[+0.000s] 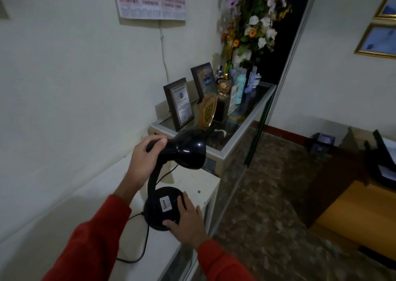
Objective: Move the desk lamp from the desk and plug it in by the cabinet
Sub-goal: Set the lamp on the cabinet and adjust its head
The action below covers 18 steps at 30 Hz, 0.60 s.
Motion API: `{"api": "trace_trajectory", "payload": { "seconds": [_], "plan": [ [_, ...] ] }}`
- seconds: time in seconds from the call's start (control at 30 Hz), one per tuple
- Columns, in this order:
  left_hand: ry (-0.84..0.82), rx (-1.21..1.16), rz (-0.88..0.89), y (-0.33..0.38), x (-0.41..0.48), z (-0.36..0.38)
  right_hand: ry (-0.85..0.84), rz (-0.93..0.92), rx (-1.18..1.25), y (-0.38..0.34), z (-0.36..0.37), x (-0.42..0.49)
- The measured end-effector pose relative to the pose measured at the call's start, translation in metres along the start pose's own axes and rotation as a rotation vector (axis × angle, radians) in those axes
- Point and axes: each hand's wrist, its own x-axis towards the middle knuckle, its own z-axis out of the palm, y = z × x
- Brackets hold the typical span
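Observation:
A black desk lamp (pixel 186 150) with a curved neck stands on a low white cabinet (pixel 192 182) against the wall. My left hand (pixel 143 163) grips the back of the lamp's shade. My right hand (pixel 186 220) rests over the front of the round base (pixel 162 208), which carries a white label. The lamp's black cord (pixel 141 253) trails from the base back across the cabinet top and loops toward me. The plug is not visible.
A glass display cabinet (pixel 242 135) stands just beyond, holding framed certificates (pixel 180 104), trophies, bottles and a flower vase (pixel 252 28). A white wire (pixel 164 51) runs down the wall under a calendar. A wooden desk (pixel 353 212) is at right across patterned floor.

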Motion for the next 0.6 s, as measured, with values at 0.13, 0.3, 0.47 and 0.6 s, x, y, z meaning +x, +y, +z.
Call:
{"api": "trace_trajectory", "payload": {
  "seconds": [0.13, 0.3, 0.47, 0.6],
  "plan": [
    [0.029, -0.028, -0.023, 0.002, -0.004, 0.0, -0.007, 0.008, -0.014, 0.0, -0.005, -0.003],
    [0.016, -0.022, 0.014, 0.004, -0.011, -0.007, -0.016, 0.023, -0.006, -0.001, -0.008, -0.004],
    [-0.02, -0.041, 0.057, 0.001, -0.014, -0.017, -0.012, 0.033, 0.008, -0.006, -0.008, -0.006],
    [-0.065, -0.016, 0.041, 0.001, -0.009, -0.016, 0.009, 0.053, 0.01, -0.011, -0.006, -0.009]
  ]
}}
